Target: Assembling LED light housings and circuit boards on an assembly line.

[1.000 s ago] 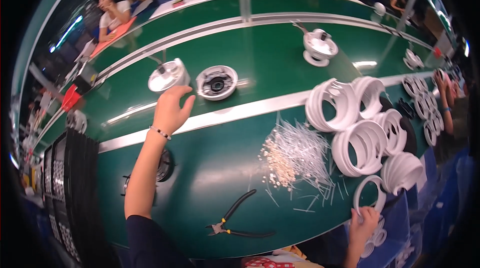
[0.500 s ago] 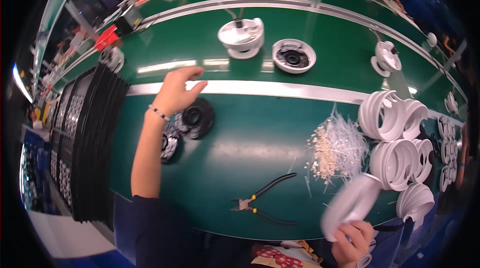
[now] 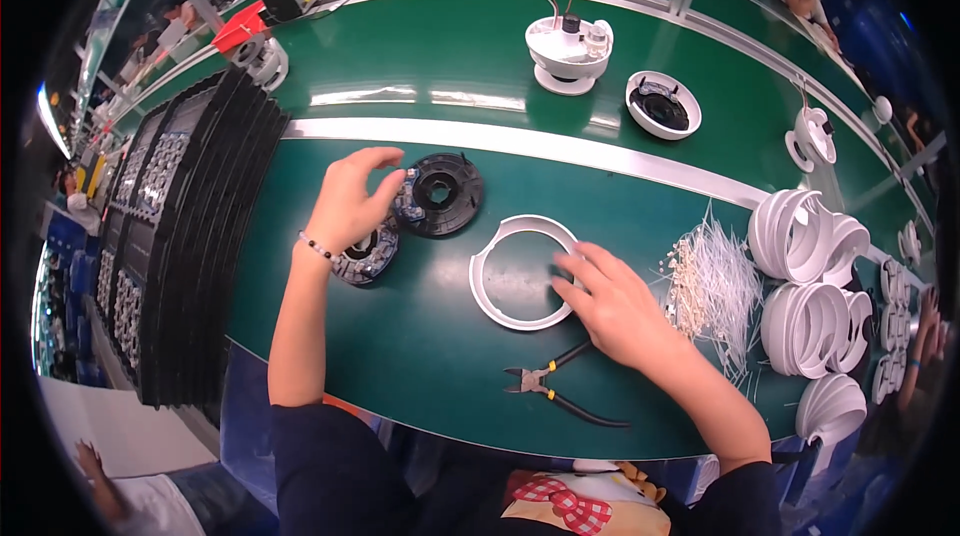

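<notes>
Fingertips of my right hand [image 3: 612, 308] are spread flat and open across the right rim of the white plastic ring [image 3: 523, 272], which lies on the green tabletop [image 3: 400, 336] in front of me; I'm pressing on it, not gripping it. That ring looks thin-walled and light, stiff enough to keep its shape but likely to flex or skate on this smooth surface if I push sideways, so I'd pinch it across the rim, thumb inside and fingers outside. My left hand [image 3: 352, 201] is half curled, fingertips touching the small part between the black disc [image 3: 440, 194] and the darker round part [image 3: 366, 254] under my palm; whether it has pinched anything I can't tell. The disc looks rigid, with fine detail on top, best taken by its outer edge. Cutting pliers [image 3: 556, 391] lie just below my right hand, thin white ties [image 3: 712, 281] to its right, stacked white rings [image 3: 810, 276] beyond.
</notes>
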### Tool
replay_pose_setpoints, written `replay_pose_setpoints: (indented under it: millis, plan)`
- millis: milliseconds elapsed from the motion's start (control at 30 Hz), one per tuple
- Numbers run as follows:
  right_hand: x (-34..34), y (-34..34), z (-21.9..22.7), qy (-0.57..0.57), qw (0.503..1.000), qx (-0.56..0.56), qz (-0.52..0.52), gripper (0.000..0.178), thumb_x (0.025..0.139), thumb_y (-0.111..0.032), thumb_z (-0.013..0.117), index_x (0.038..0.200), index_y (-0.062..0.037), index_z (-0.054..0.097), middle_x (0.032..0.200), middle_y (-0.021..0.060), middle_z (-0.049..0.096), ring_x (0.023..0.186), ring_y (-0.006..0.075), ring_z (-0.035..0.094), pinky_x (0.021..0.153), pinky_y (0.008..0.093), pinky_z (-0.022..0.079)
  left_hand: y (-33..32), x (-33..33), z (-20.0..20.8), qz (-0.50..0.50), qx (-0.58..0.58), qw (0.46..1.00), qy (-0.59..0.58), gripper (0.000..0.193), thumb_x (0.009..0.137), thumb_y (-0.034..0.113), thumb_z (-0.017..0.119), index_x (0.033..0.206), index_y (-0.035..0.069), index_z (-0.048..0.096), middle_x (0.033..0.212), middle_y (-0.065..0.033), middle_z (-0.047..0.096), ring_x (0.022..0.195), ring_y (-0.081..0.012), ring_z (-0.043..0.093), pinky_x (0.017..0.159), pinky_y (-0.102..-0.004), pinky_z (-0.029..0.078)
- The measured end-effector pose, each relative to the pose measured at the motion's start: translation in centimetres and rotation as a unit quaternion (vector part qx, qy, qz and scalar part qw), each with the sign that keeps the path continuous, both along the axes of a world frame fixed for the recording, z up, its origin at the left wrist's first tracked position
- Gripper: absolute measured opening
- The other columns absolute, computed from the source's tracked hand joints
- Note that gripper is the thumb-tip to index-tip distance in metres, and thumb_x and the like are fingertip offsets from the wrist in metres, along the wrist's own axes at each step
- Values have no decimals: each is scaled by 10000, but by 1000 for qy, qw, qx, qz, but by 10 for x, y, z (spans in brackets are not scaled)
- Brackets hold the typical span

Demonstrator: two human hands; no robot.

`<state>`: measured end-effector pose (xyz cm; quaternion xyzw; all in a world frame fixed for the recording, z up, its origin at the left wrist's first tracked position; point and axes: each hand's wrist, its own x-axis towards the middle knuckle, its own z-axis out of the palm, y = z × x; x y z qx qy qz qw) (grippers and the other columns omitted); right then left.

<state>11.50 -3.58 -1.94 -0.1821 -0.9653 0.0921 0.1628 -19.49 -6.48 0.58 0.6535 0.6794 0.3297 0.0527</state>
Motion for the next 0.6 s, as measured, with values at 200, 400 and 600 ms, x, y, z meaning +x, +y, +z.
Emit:
replay_pose_setpoints:
  millis: [200,400,600]
  plan:
    - [30,-63,6,-71,985,-121,-101,900,508,-456,743,1181,35,403,1269,203,343,1152,379,348,937,524,263,-2,-10,-5,-9,16,1000,12,202,746,108,587,912,-7,592,888,-153,616,844,-294,589,752,-337,457]
    - [40,-69,17,-186,969,-120,-105,918,522,-454,735,1197,53,375,1240,209,346,1131,365,350,967,550,201,13,1,5,-55,46,997,24,204,754,107,584,935,14,594,895,-121,627,817,-247,599,697,-307,455]
    - [62,-53,38,-233,972,20,2,528,585,-236,612,1022,46,519,906,141,495,878,293,457,853,450,347,52,21,31,-130,67,989,32,163,747,111,583,872,7,595,859,-147,613,831,-306,576,753,-357,448]
